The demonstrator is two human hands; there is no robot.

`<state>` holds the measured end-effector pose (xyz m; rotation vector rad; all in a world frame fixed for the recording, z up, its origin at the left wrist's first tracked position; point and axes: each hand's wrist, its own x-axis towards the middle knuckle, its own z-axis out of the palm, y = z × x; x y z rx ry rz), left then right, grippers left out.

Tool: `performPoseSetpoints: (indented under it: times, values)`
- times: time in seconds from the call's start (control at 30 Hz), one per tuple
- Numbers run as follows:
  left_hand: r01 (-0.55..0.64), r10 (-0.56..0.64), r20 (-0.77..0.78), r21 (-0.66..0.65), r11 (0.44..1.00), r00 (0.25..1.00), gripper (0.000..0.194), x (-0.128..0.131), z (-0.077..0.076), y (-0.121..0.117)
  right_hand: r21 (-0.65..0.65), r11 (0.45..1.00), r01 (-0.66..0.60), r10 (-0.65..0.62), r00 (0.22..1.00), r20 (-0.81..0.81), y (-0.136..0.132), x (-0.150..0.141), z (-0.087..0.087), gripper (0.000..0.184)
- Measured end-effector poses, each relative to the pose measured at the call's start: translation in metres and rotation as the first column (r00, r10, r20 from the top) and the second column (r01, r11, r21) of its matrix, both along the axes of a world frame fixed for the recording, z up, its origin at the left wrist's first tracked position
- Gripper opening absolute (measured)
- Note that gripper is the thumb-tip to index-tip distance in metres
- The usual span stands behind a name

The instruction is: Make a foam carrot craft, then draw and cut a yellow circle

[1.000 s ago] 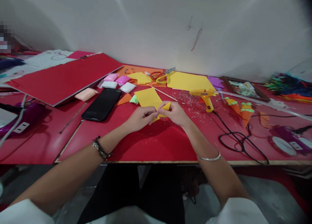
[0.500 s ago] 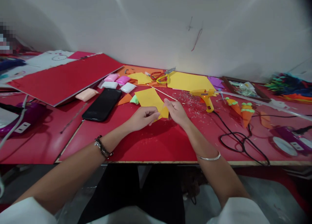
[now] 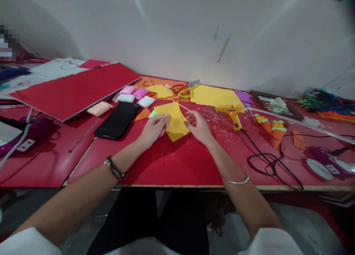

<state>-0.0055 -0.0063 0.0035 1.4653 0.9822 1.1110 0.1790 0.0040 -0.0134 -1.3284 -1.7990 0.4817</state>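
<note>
A yellow paper sheet [image 3: 176,126] lies tilted between my two hands, one corner pointing toward me. My left hand [image 3: 155,128] is closed, its fingers pinched on the sheet's left edge. At the opposite edge is my right hand [image 3: 199,126], its fingers curved and apart, the thumb by the paper. Part of a green soft lump [image 3: 152,114] shows behind my left hand, next to an orange paper piece [image 3: 142,114]. A thin white stick [image 3: 183,106] rests behind the sheet.
A black phone [image 3: 117,120] and several pink and white packets lie to the left. To the right are a yellow glue gun [image 3: 232,114] with a looping black cord [image 3: 259,151], and orange carrot-like cones [image 3: 278,133]. Scissors [image 3: 185,90] and yellow sheets [image 3: 215,96] lie at the back.
The yellow sheet has opened out and turned, and its near corner points toward me. My left hand has moved left, and my right hand's fingers have come apart.
</note>
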Motion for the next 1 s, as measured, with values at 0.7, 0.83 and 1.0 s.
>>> performPoseSetpoints:
  times: [0.7, 0.83, 1.0]
  values:
    - [-0.307, 0.313, -0.104, 0.07, 0.949, 0.944, 0.024, -0.007, -0.015, 0.016, -0.075, 0.995, -0.071, 0.093, 0.93, 0.355, -0.009, -0.005, 0.001, 0.034]
    - [-0.214, 0.246, -0.223, 0.158, 0.964, 0.943, 0.027, -0.007, -0.018, 0.017, -0.077, 0.993, -0.093, 0.113, 0.942, 0.315, -0.008, -0.005, 0.002, 0.03]
    - [-0.05, 0.176, -0.33, 0.356, 0.933, 0.927, 0.03, -0.006, -0.014, 0.014, -0.071, 0.995, -0.076, 0.084, 0.988, 0.126, -0.005, -0.004, -0.004, 0.034]
